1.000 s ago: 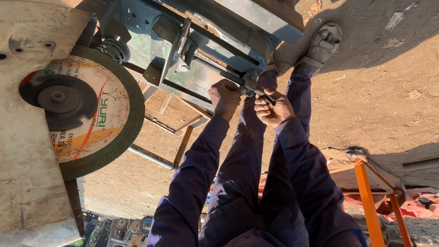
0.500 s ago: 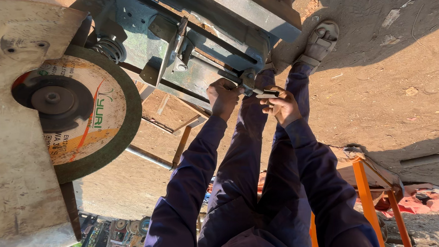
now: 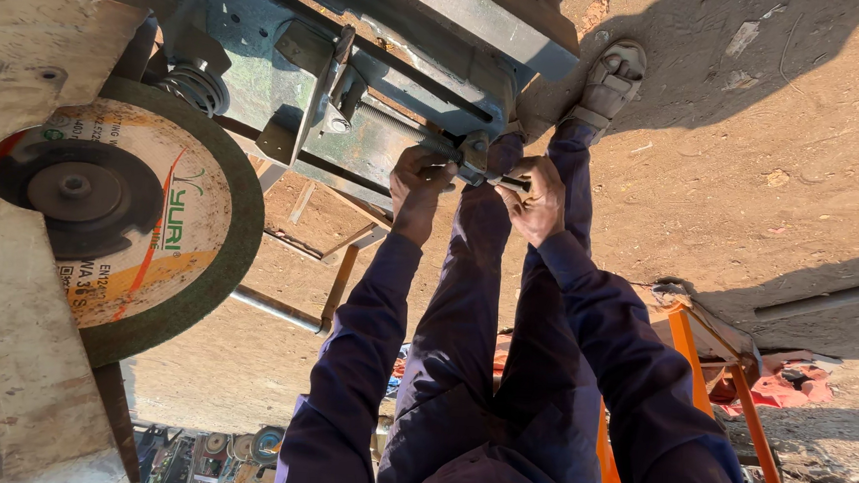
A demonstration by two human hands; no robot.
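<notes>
Left hand clenched around the threaded steel clamp screw of the grey-green metal chop-saw vise, at its near end. Right hand grips a slim dark metal crank handle sticking out from the screw end, just beside the left fist. Large green-rimmed abrasive cutting disc sits well apart to the left, under its worn steel guard. To do this well, I'd say: steady the screw with the left, turn the handle in short even strokes, keep sleeves away from the disc.
</notes>
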